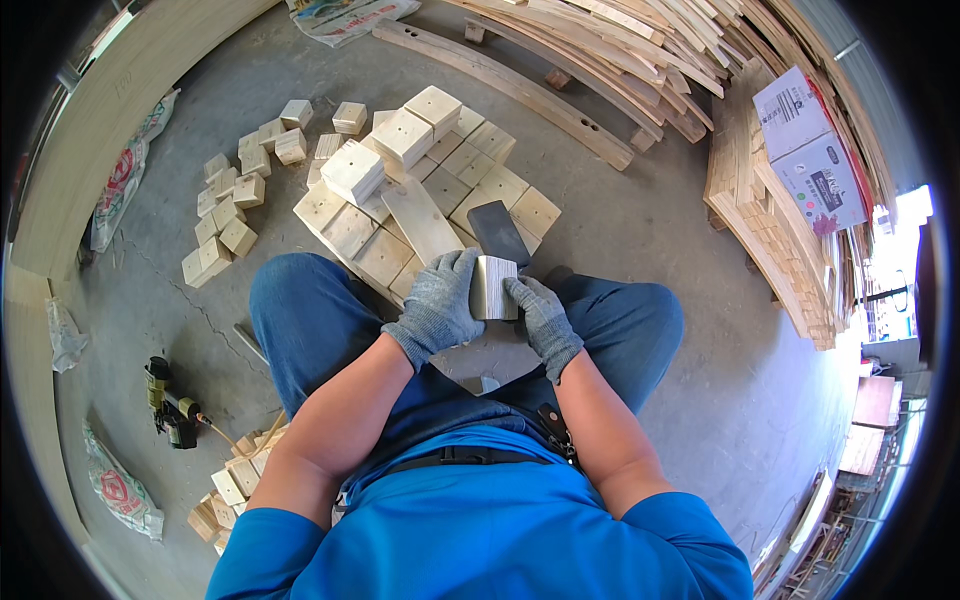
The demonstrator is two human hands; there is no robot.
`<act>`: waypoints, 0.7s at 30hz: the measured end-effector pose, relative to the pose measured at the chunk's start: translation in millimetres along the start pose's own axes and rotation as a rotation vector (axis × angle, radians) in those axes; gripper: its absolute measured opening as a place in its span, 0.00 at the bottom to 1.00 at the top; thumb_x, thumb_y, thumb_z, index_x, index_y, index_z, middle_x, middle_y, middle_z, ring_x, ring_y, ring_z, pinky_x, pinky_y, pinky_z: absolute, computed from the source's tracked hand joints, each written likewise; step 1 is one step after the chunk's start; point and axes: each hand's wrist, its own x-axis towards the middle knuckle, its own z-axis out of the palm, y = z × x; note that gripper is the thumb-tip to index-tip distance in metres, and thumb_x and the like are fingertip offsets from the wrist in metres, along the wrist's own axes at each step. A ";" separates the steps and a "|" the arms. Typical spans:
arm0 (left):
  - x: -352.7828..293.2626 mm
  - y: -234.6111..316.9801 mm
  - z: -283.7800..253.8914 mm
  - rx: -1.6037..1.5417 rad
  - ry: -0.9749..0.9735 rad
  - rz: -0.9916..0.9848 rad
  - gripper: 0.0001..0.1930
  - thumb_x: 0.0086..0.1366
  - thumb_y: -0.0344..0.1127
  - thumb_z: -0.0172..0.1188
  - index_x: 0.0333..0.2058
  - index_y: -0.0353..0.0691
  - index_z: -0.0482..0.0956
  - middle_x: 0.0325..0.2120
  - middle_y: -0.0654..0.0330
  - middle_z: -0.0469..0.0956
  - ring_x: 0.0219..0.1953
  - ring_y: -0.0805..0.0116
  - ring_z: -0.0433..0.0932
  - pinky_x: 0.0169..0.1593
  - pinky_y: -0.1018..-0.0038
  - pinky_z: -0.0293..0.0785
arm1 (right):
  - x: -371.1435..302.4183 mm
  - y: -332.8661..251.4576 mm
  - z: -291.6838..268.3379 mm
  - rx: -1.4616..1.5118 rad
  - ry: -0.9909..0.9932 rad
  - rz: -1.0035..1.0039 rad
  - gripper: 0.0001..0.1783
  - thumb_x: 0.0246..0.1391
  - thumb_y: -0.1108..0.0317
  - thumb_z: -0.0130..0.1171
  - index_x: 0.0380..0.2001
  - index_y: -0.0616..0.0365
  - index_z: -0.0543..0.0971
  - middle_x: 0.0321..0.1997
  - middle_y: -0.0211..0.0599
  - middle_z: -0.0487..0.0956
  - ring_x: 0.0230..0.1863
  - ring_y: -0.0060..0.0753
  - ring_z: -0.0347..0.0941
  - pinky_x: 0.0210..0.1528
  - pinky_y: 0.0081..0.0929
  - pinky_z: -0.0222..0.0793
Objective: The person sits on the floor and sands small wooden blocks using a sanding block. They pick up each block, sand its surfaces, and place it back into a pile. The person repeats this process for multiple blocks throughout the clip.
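Between my knees, a pale wooden block (494, 287) is held upright by both gloved hands. My left hand (440, 303) wraps round its left side in a grey knit glove. On its right side my right hand (543, 318), gloved the same way, grips with the fingers closed. Just beyond lies a dark grey rectangular block (497, 232), and a flat light wooden board (421, 218) slants beside it. Both rest on a low layer of square wooden blocks (379, 257) set close together. A few more blocks (403, 137) are stacked on its far side.
Loose wooden blocks (239, 237) lie on the floor at the left. A nail gun (168, 403) with a hose sits near my left side, by a block pile (238, 482). Long planks (600, 70) are stacked far right, and a cardboard box (812, 150) stands on stacked timber (765, 220).
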 end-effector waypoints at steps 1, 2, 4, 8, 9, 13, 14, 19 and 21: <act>0.0 0.2 0.3 0.002 0.004 0.005 0.57 0.45 0.49 0.81 0.71 0.33 0.64 0.65 0.40 0.71 0.67 0.42 0.72 0.70 0.54 0.72 | 0.0 0.2 -0.9 -0.009 0.000 -0.003 0.27 0.71 0.52 0.63 0.58 0.67 0.82 0.50 0.43 0.85 0.51 0.30 0.79 0.57 0.26 0.73; 0.0 -0.1 1.1 0.004 0.010 0.008 0.57 0.45 0.49 0.81 0.71 0.33 0.64 0.65 0.40 0.71 0.67 0.42 0.73 0.70 0.54 0.72 | 0.1 0.7 -1.8 -0.018 -0.001 -0.006 0.27 0.71 0.52 0.64 0.58 0.67 0.82 0.50 0.43 0.85 0.51 0.30 0.79 0.57 0.26 0.73; 0.1 -1.3 3.0 0.009 0.021 0.014 0.57 0.45 0.49 0.81 0.71 0.32 0.64 0.65 0.40 0.72 0.67 0.42 0.73 0.70 0.54 0.72 | 1.2 2.8 -2.8 -0.024 -0.006 -0.019 0.28 0.71 0.52 0.64 0.59 0.67 0.81 0.51 0.44 0.85 0.52 0.31 0.79 0.58 0.27 0.73; 0.1 -3.3 5.4 0.011 0.017 0.009 0.56 0.45 0.49 0.81 0.70 0.33 0.64 0.65 0.40 0.71 0.67 0.42 0.73 0.70 0.54 0.72 | 4.4 8.1 -3.7 -0.040 0.009 -0.009 0.29 0.70 0.51 0.64 0.61 0.67 0.81 0.53 0.46 0.85 0.54 0.33 0.79 0.59 0.28 0.73; 0.1 -3.7 5.9 0.009 0.015 0.008 0.56 0.45 0.49 0.81 0.70 0.33 0.64 0.65 0.40 0.71 0.67 0.42 0.73 0.70 0.53 0.72 | 5.7 10.1 -4.4 -0.048 0.006 -0.010 0.30 0.70 0.51 0.64 0.61 0.67 0.81 0.53 0.46 0.85 0.54 0.33 0.79 0.59 0.28 0.73; 0.5 -3.1 5.4 0.013 0.006 0.001 0.56 0.45 0.49 0.81 0.70 0.33 0.64 0.65 0.41 0.71 0.67 0.42 0.73 0.70 0.53 0.72 | 6.8 12.2 -5.9 -0.073 0.011 -0.010 0.31 0.70 0.50 0.64 0.62 0.67 0.80 0.54 0.48 0.85 0.55 0.35 0.79 0.61 0.29 0.73; 0.2 -2.9 4.9 0.014 0.003 -0.002 0.56 0.45 0.49 0.81 0.70 0.33 0.64 0.65 0.41 0.71 0.67 0.42 0.72 0.70 0.54 0.72 | 6.0 10.8 -5.1 -0.077 0.015 -0.008 0.31 0.70 0.50 0.64 0.62 0.67 0.80 0.54 0.48 0.85 0.55 0.35 0.79 0.61 0.30 0.72; 0.4 -2.5 5.4 0.026 -0.008 -0.012 0.57 0.44 0.49 0.81 0.71 0.34 0.64 0.65 0.41 0.72 0.67 0.42 0.72 0.70 0.54 0.72 | 4.6 8.8 -4.6 -0.045 -0.006 0.011 0.31 0.70 0.50 0.64 0.62 0.67 0.80 0.55 0.49 0.85 0.56 0.37 0.79 0.61 0.31 0.72; 0.4 -4.0 6.8 0.022 -0.004 -0.005 0.56 0.44 0.49 0.81 0.70 0.35 0.64 0.64 0.41 0.72 0.67 0.42 0.73 0.70 0.54 0.72 | 4.3 8.7 -4.5 -0.051 0.002 0.010 0.31 0.70 0.50 0.64 0.61 0.67 0.80 0.55 0.49 0.85 0.56 0.37 0.80 0.61 0.31 0.72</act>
